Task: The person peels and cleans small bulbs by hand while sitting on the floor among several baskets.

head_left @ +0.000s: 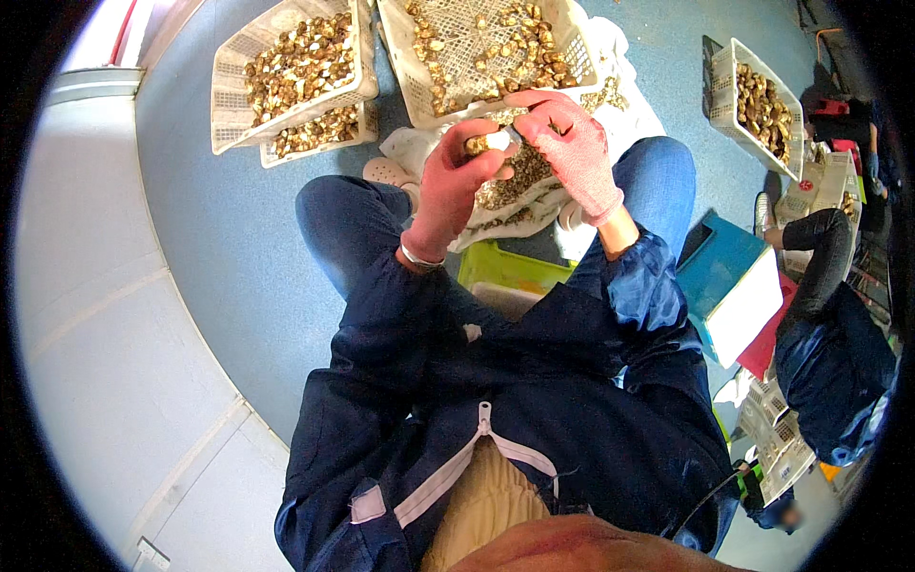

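A small pale-brown mushroom, held between both gloved hands.

Both hands wear pink knit gloves: left hand, right hand. A dark navy zip jacket with shiny sleeves and blue jeans complete the clothing. A pale band circles the left wrist.

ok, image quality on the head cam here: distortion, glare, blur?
Head view: heavy fisheye, black vignette around the rim, the wall panel seams bend; washed-out glare on the upper-left edge; both gloved hands, left hand and right hand, and the small piece between their fingers are fairly sharp; the far-right baskets and the seated co-worker smear toward the rim.
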`<act>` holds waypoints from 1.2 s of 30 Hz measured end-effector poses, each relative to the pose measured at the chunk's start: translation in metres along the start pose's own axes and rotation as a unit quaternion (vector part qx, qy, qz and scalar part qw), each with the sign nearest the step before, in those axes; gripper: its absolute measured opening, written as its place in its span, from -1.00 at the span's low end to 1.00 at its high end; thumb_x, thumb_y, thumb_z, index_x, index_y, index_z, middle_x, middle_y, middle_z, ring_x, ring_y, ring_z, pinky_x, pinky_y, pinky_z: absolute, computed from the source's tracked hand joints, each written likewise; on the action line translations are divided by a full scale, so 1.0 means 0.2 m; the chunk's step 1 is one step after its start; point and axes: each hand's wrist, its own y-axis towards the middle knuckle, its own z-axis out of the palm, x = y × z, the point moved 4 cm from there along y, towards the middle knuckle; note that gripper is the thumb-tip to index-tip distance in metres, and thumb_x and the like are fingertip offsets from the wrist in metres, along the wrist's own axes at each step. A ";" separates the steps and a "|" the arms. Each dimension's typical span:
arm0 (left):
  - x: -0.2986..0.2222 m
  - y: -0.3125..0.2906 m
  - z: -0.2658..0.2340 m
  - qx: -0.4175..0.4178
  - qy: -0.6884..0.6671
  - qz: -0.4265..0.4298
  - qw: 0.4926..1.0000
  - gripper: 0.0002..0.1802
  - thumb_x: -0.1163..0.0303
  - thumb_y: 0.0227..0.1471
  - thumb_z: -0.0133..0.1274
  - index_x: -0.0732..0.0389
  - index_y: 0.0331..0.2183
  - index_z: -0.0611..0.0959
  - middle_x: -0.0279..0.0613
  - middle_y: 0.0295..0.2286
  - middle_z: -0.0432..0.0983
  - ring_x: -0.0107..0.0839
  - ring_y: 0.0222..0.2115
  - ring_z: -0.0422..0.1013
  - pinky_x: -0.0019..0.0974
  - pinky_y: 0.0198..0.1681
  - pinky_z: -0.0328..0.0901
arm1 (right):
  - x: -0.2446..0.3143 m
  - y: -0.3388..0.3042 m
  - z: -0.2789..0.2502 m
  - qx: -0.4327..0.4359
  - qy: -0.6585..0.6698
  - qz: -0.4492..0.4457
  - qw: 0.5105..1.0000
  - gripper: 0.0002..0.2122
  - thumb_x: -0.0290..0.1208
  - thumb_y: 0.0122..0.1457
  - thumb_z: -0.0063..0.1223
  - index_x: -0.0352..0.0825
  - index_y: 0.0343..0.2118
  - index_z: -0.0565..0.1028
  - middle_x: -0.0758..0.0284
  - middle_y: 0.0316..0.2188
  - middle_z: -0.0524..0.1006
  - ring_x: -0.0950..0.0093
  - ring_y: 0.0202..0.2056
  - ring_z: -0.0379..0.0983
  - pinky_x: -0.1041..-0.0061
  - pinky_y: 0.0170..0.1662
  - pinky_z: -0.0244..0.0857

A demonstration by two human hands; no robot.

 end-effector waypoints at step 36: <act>-0.03 0.00 0.03 -0.043 0.065 0.080 0.994 -0.51 0.67 -0.08 -0.06 0.29 -0.02 0.41 -0.18 -0.10 0.41 -0.44 -0.03 0.33 -0.36 0.11 0.18 | 0.02 0.00 0.03 -0.034 -0.046 -0.074 0.996 -0.89 -0.41 0.07 0.14 -0.33 -0.42 0.57 0.32 -0.14 0.57 0.35 -0.09 0.45 0.41 0.00 0.30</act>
